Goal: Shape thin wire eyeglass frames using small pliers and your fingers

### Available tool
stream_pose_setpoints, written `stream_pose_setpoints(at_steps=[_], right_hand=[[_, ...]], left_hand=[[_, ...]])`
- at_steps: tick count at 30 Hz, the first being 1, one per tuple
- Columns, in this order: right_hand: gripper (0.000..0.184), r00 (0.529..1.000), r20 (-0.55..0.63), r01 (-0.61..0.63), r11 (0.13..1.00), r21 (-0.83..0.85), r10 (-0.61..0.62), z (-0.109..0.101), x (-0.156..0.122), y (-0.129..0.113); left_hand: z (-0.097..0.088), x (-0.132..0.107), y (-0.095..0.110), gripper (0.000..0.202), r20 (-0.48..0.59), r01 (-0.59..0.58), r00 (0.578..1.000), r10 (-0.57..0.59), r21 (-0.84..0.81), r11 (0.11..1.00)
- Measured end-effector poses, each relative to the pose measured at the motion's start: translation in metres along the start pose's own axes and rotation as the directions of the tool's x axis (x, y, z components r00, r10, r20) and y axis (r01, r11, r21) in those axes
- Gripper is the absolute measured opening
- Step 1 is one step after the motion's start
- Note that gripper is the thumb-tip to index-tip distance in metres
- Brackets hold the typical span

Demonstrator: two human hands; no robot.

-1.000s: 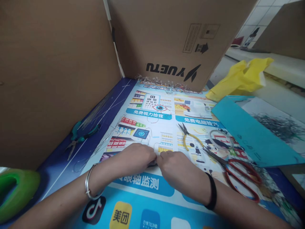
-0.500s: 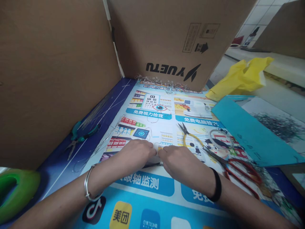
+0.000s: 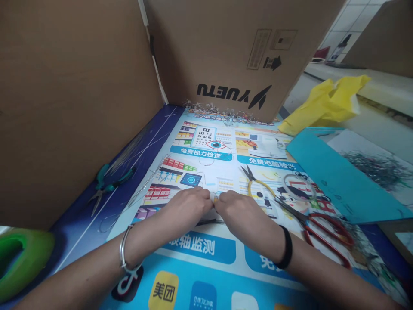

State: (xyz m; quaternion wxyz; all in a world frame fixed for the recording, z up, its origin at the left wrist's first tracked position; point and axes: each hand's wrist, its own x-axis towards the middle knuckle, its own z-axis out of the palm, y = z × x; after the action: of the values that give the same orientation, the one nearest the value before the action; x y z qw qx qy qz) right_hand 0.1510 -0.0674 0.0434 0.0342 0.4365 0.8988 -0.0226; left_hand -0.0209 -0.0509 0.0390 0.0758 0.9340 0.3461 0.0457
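Observation:
My left hand [image 3: 189,209] and my right hand [image 3: 240,213] meet fingertip to fingertip above the printed poster mat [image 3: 206,155]. Both are closed in a pinch on a thin piece of wire [image 3: 214,199], most of it hidden by the fingers. A silver bangle sits on my left wrist and a black band on my right. A dark slim tool [image 3: 206,222] lies on the mat under my hands.
Yellow-handled pliers [image 3: 256,183], a clear ring [image 3: 298,186] and red-handled scissors [image 3: 318,228] lie right of my hands. Green pliers [image 3: 108,183] and loose wires lie left. Cardboard boxes [image 3: 232,51] wall the back and left. A blue card [image 3: 338,181], yellow bag [image 3: 325,105] and green object [image 3: 19,258] flank the mat.
Both hands have moved slightly away from me across the mat, still pinched together. The dark tool beneath them shows more.

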Motion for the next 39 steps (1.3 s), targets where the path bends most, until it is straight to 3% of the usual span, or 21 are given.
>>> stream_pose_setpoints(at_steps=[5, 16, 27, 39], right_hand=[[0.015, 0.996, -0.084, -0.007, 1.0, 0.002, 0.007, 0.007, -0.001, -0.002], [0.012, 0.999, -0.042, -0.016, 1.0, -0.009, 0.015, -0.001, -0.001, -0.002], [0.008, 0.989, -0.15, -0.003, 0.998, -0.058, -0.006, 0.004, 0.001, -0.002], [0.01, 0.984, -0.18, -0.026, 0.998, -0.06, 0.015, 0.008, 0.003, -0.002]], left_hand=[[0.004, 0.0, 0.002, 0.022, -0.006, 0.01, 1.0, -0.01, 0.031, 0.999], [0.009, -0.001, 0.004, 0.018, -0.054, 0.015, 0.998, -0.007, 0.138, 0.99], [0.008, -0.001, 0.005, 0.019, -0.074, 0.029, 0.997, -0.016, 0.184, 0.982], [0.012, 0.0, 0.005, 0.017, -0.064, 0.041, 0.998, -0.029, 0.184, 0.982]])
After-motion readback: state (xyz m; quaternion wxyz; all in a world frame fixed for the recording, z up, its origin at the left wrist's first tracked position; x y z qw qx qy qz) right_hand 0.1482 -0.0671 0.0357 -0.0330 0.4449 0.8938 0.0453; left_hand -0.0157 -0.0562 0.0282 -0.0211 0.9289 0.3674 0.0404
